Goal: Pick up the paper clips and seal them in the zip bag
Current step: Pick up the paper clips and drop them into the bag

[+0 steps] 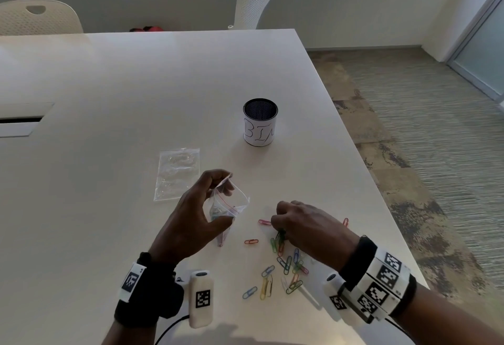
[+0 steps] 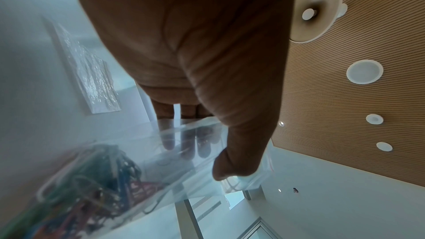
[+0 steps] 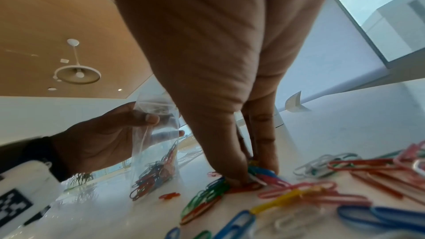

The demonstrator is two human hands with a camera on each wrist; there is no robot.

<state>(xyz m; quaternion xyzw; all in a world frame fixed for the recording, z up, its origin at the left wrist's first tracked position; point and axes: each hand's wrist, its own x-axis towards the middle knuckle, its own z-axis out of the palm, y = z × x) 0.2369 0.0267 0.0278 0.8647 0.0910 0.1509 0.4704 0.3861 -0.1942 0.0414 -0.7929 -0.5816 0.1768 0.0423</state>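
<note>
My left hand (image 1: 196, 213) holds a small clear zip bag (image 1: 229, 208) upright with its mouth open, thumb and fingers pinching the top edge. Several coloured paper clips (image 2: 96, 184) lie bunched in the bag's bottom (image 3: 154, 175). My right hand (image 1: 302, 224) is down on the table to the right of the bag, thumb and fingertips (image 3: 239, 175) pinching a few paper clips (image 3: 264, 174) against the surface. Several loose paper clips (image 1: 283, 265) in red, green, blue, yellow and white are scattered on the table below and beside that hand.
A second clear plastic bag (image 1: 176, 174) lies flat on the white table (image 1: 136, 85), left of and behind the hands. A black mesh cup (image 1: 260, 122) with a white label stands farther back. The table's right edge is close to my right wrist. Two white chairs stand beyond the table.
</note>
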